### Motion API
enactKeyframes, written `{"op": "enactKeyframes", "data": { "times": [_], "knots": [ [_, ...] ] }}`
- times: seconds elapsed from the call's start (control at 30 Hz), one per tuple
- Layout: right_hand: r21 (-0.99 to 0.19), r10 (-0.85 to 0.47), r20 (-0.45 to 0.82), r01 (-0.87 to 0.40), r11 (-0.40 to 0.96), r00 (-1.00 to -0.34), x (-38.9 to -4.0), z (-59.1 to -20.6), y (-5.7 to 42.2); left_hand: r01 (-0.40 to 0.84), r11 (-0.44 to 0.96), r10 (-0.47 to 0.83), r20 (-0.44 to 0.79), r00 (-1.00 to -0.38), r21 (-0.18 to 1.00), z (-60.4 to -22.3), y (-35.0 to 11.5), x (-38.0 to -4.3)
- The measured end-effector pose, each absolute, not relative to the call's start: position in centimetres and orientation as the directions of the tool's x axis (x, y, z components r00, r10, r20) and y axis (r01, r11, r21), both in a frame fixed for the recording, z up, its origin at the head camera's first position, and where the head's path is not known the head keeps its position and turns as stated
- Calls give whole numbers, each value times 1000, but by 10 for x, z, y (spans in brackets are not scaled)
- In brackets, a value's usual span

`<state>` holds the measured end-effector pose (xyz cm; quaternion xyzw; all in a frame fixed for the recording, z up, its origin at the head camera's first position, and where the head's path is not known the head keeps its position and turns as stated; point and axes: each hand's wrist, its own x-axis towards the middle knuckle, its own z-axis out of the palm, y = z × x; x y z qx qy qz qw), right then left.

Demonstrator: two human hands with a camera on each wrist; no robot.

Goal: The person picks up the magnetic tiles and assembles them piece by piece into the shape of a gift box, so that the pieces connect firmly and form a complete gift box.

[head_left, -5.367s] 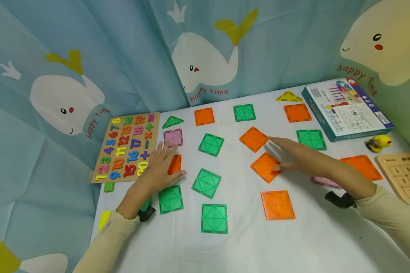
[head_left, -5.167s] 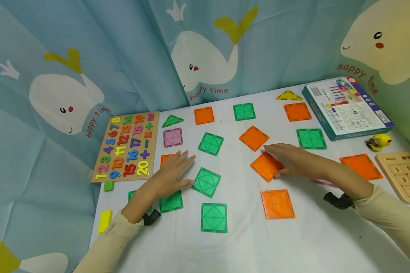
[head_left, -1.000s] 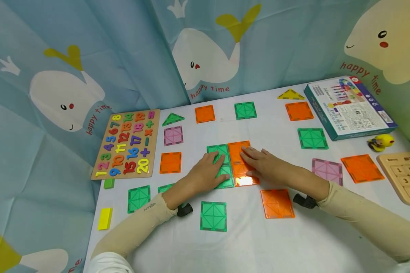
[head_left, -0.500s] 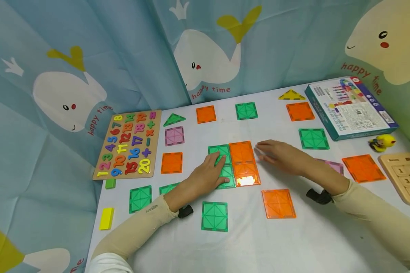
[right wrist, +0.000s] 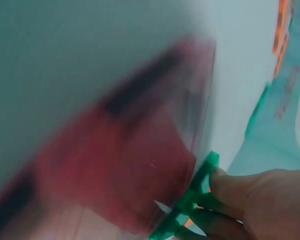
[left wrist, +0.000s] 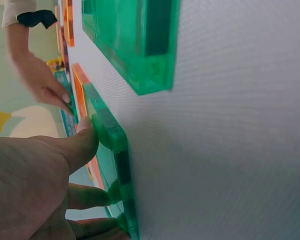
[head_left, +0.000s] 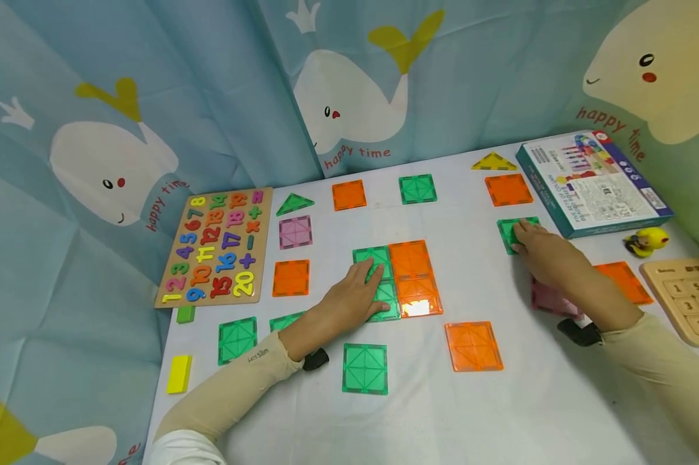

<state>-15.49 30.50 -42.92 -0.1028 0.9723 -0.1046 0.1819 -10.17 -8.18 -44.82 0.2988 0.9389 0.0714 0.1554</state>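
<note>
Two green magnetic tiles (head_left: 389,294) and two orange magnetic tiles (head_left: 410,258) lie edge to edge as one block mid-table. My left hand (head_left: 349,294) rests on the green pair, fingers spread; in the left wrist view its thumb and fingertips press the green tile's surface (left wrist: 106,120). Over at the right, my right hand (head_left: 553,255) pinches another green magnetic tile (head_left: 506,234), its fingers covering part of it. The right wrist view shows thumb and fingers at that green tile (right wrist: 202,175), beside a blurred pink tile (right wrist: 120,170) under the wrist.
Loose square tiles lie around, including an orange tile (head_left: 473,347) and a green tile (head_left: 365,369) in front. A number board (head_left: 214,248) stands at left. A boxed set (head_left: 596,184), a yellow-capped figure (head_left: 646,241) and a wooden number board (head_left: 689,300) are at right.
Both hands were on the joined block; my right hand has left it and moved right to the green tile, which has shifted slightly left. My left hand has stayed in place.
</note>
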Motion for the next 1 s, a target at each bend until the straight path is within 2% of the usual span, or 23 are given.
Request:
{"op": "enactKeyframes", "data": {
  "times": [0.2, 0.4, 0.53, 0.63, 0.73, 0.87, 1.0],
  "knots": [
    [-215, -296, -223, -249, 944, -929, -144, -433, 250, 532, 813, 580, -251, -775, 236, -448, -83, -102],
    [-162, -371, -190, -344, 925, -909, -132, -433, 198, 534, 813, 580, -260, -771, 232, -449, -83, -103],
    [-133, -421, -185, -401, 906, -888, -125, -429, 183, 538, 813, 582, -259, -771, 223, -449, -82, -103],
    [-177, -429, -203, -398, 900, -880, -122, -424, 188, 539, 813, 582, -256, -772, 221, -449, -83, -103],
    [-260, -388, -255, -324, 910, -886, -121, -417, 206, 540, 812, 583, -251, -773, 221, -449, -83, -103],
    [-310, -303, -361, -192, 931, -882, -115, -406, 245, 542, 810, 585, -247, -772, 225, -447, -83, -103],
    [-326, -282, -426, -145, 934, -859, -95, -404, 292, 542, 809, 586, -243, -773, 228, -446, -84, -102]
  ]
}}
